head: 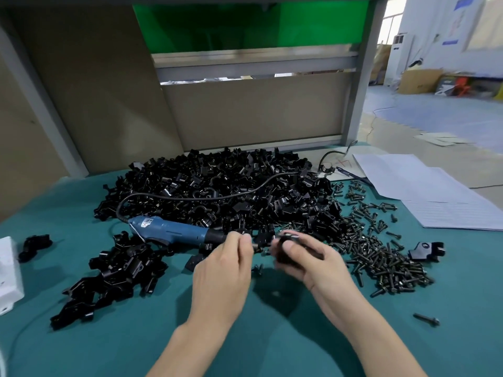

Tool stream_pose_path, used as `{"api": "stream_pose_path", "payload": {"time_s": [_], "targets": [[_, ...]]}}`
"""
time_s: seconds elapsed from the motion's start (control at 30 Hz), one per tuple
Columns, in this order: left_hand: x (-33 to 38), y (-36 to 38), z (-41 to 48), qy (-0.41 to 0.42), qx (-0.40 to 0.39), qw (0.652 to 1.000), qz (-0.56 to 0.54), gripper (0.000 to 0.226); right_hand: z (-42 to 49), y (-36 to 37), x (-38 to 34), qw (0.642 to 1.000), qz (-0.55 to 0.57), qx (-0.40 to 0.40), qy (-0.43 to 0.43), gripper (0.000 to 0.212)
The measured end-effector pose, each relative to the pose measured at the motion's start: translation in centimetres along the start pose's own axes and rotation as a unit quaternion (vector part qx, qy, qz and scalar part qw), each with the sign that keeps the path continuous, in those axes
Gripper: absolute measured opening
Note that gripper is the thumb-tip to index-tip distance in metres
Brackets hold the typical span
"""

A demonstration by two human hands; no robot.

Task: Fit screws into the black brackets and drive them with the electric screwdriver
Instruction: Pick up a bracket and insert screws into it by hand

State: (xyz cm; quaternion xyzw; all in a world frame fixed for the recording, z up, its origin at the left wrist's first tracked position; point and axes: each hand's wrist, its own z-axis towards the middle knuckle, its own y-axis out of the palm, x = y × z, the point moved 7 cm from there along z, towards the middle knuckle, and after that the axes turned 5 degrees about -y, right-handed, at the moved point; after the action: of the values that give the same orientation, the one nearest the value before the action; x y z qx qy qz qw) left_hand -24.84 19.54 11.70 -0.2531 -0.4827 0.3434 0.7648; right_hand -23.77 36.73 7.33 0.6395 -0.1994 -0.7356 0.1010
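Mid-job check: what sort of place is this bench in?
Probably a small factory assembly station: a heap of black brackets, loose screws and a corded electric screwdriver lie on a green-covered table, with cartons on an open shop floor behind.

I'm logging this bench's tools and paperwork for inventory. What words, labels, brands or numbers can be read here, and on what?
No text reads clearly enough to quote.
Label on the blue electric screwdriver: blurred, unreadable.
Red handwriting on the far paper: illegible.
Printed sheets: ruled lines, text too small.
Blue wall posters: blurred.
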Motion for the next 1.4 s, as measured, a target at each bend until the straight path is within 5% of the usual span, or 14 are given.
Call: {"api": "stream_pose_path", "payload": {"time_s": [0.13,0.4,0.87,1.0,1.07,1.13,1.23,1.4], "targets": [[3.4,3.5,3.5,0.129,-0.087,0.982,0.108,0.026,0.7,-2.9,-1.4,0.984,0.139,0.106,-0.032,0.035],[6.5,10.1,8.2,0.249,-0.221,0.881,0.336,0.034,0.6,-4.8,-1.5,0.967,0.208,0.138,-0.047,0.038],[7.5,11.1,7.6,0.229,-0.257,0.811,0.473,0.014,0.6,-4.4,-1.3,0.966,0.223,0.125,-0.033,0.037],[7.6,10.6,7.6,0.263,-0.235,0.811,0.466,0.026,0.6,-4.3,-1.2,0.966,0.227,0.116,-0.027,0.033],[7.7,10.0,7.4,0.284,-0.22,0.826,0.435,0.026,0.6,-4.1,-1.2,0.967,0.23,0.109,-0.024,0.029],[8.1,8.5,7.0,0.272,-0.198,0.885,0.322,0.018,0.6,-3.9,-1.2,0.967,0.233,0.104,-0.018,0.03],[7.0,5.0,6.5,0.113,-0.158,0.981,0.008,0.01,0.6,-3.5,-1.1,0.972,0.218,0.09,-0.009,0.033],[1.8,1.5,1.1,-0.061,-0.064,0.922,-0.378,0.016,0.3,-1.6,0.0,0.981,0.19,0.038,0.023,0.047]]}}
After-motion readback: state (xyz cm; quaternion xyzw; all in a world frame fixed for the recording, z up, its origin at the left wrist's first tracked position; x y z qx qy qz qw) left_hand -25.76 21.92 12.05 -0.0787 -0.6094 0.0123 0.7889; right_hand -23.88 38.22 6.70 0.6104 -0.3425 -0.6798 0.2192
